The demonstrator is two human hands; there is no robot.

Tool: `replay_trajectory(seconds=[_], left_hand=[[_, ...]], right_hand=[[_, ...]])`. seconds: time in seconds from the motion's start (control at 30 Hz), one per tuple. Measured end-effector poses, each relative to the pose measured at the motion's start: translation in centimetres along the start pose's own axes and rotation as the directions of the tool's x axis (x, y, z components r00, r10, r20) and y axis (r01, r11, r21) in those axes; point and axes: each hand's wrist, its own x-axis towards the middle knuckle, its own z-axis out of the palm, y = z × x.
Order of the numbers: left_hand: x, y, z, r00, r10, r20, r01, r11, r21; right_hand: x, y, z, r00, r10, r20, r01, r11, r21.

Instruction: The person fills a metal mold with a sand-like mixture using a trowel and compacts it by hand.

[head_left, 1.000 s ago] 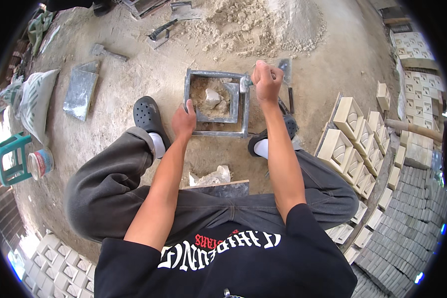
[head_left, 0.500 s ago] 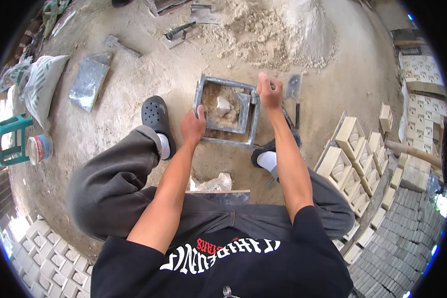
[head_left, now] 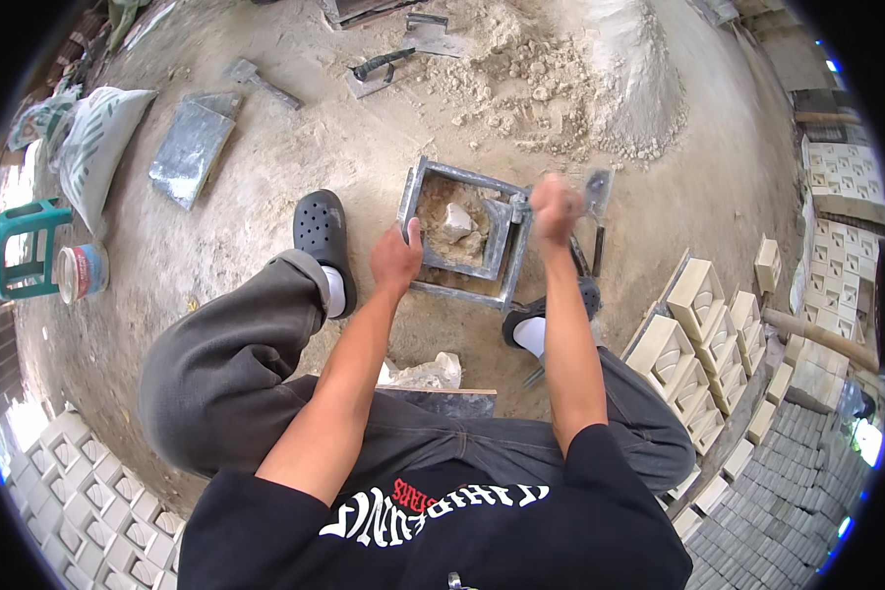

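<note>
A square grey metal mould frame (head_left: 462, 293) lies on the ground between my feet, slightly turned. Within it sits a smaller angled metal piece (head_left: 498, 236), around sandy material and a whitish lump (head_left: 456, 220). My left hand (head_left: 395, 258) is closed round the frame's left side, its thumb on top. Beside the upper right corner, my right hand (head_left: 556, 208) is a fist, somewhat smeared by motion. A small metal fitting (head_left: 519, 205) on the frame's right side is close to its fingers; what the fist holds is hidden.
Loose sandy powder (head_left: 551, 88) is heaped beyond the frame. A trowel (head_left: 598, 192), a hammer (head_left: 264, 83) and a float (head_left: 383, 65) lie around. Cast pale blocks (head_left: 698, 295) stand at right. At left are a flat plate (head_left: 195, 147), a sack (head_left: 103, 147), a green stool (head_left: 31, 251) and a bucket (head_left: 83, 272).
My right fist has come down toward the frame's right side and turned. My left hand keeps its hold on the frame. The whole view has shifted a little.
</note>
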Motion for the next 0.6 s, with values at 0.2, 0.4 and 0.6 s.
replay_trajectory(seconds=[0.2,0.4,0.6], left_hand=[[0.0,-0.2,-0.7,0.999,-0.033,0.001,0.033,0.999,-0.032],[-0.5,-0.3,-0.5,0.999,-0.035,0.015,0.034,0.997,0.074],[-0.1,-0.4,-0.5,1.0,-0.016,-0.004,0.016,1.0,-0.027]], right_hand=[[0.9,-0.4,1.5,0.992,-0.125,0.008,0.123,0.963,-0.24],[-1.1,0.0,0.6,0.82,0.032,-0.572,0.06,0.988,0.142],[-1.5,-1.9,2.8,0.941,-0.084,-0.328,0.117,0.99,0.081]])
